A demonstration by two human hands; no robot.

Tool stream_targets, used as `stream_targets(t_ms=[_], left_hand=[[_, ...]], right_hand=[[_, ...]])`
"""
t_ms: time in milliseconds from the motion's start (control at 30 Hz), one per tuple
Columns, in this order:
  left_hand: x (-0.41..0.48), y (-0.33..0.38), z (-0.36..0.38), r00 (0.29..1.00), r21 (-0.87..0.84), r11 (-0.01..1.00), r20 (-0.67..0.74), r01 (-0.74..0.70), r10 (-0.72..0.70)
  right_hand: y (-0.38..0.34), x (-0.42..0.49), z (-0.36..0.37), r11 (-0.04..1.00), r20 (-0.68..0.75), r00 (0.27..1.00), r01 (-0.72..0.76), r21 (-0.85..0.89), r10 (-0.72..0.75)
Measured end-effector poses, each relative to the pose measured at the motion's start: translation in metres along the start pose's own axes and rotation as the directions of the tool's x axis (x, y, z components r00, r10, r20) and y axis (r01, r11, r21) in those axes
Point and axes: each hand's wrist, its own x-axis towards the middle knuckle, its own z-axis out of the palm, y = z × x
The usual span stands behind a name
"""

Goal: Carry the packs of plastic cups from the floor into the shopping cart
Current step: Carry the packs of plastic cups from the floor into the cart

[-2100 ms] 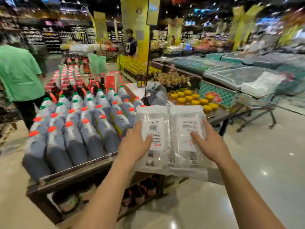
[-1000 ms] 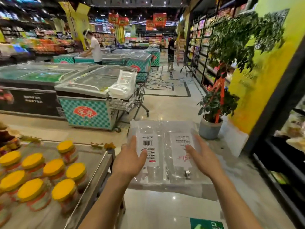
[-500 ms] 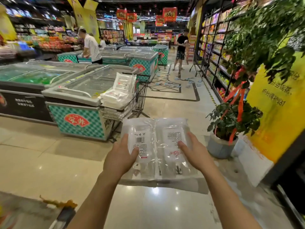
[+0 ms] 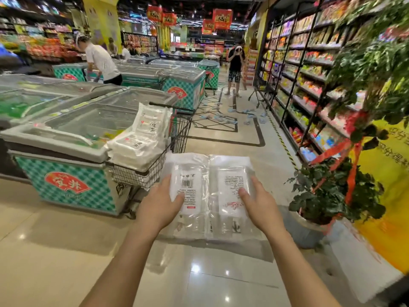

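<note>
Carrying stage, nearly complete for this load. We grip a double pack of plastic cups point(image 4: 210, 189) between the left hand point(image 4: 160, 206) and the right hand point(image 4: 262, 207). Each thumb lies on top, and the fingers are hidden beneath. The pack is in the air just beside the shopping cart point(image 4: 180, 131), at its right wall and not yet over the basket. Several packs point(image 4: 143, 140) already lie heaped inside the cart, which stands against a freezer chest point(image 4: 66, 185). We judge that lowering this pack in remains; whether others wait on the floor is out of view. Compared with half a second earlier, the cart appears closer and the grip is unchanged.
</note>
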Motion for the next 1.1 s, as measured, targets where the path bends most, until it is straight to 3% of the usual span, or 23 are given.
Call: stream_targets(t_ms=[267, 633, 933, 1100], left_hand=[[0.169, -0.023, 0.008, 1.000, -0.014, 1.000, -0.016, -0.019, 0.018], [0.410, -0.067, 0.078, 0.985, 0.049, 0.985, -0.066, 0.165, -0.161], [0.563, -0.093, 0.110, 0.941, 0.062, 0.942, -0.097, 0.330, -0.324], [0.627, -0.122, 0.119, 0.914, 0.021, 0.920, -0.127, 0.392, -0.386]], right_hand=[[-0.006, 0.169, 0.062, 0.993, -0.005, 1.000, -0.029, 0.110, 0.029], [0.021, 0.437, 0.162, 0.978, 0.102, 0.992, 0.058, 0.198, -0.079], [0.023, 0.640, 0.223, 0.969, 0.298, 0.952, -0.006, 0.245, -0.070], [0.007, 0.725, 0.273, 0.974, 0.339, 0.925, 0.108, 0.198, -0.171]])
